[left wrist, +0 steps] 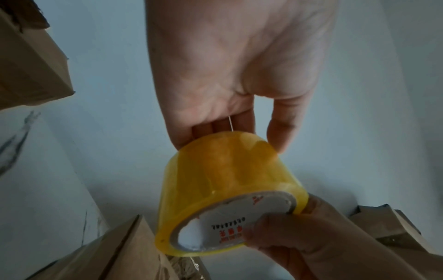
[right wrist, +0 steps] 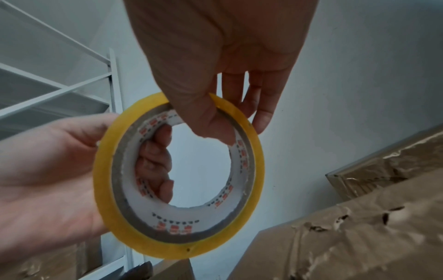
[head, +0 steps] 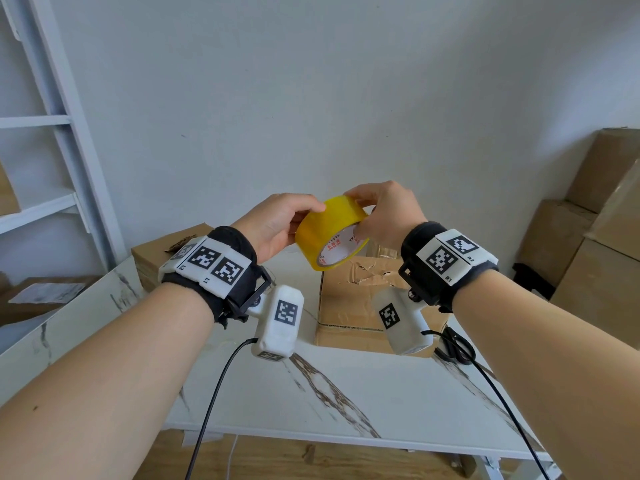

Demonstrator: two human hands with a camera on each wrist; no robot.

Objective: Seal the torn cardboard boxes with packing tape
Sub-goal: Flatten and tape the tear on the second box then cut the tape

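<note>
I hold a roll of yellow packing tape (head: 325,230) in the air with both hands, above the table. My left hand (head: 294,220) grips its left side, thumb on the outer face and fingers (right wrist: 155,161) curled through the core. My right hand (head: 362,216) pinches the right side, thumb (right wrist: 210,123) inside the white printed core (left wrist: 239,214) and fingers on the outside. No free tape end shows. Under the roll a torn cardboard box (head: 360,299) stands on the table, its top ripped and crumpled (right wrist: 347,227).
The white marble-patterned table (head: 346,386) also carries a second brown box (head: 162,254) at the back left and black scissors (head: 453,346) right of the torn box. More cardboard boxes (head: 595,216) are stacked at the right; a white shelf frame (head: 65,133) stands left.
</note>
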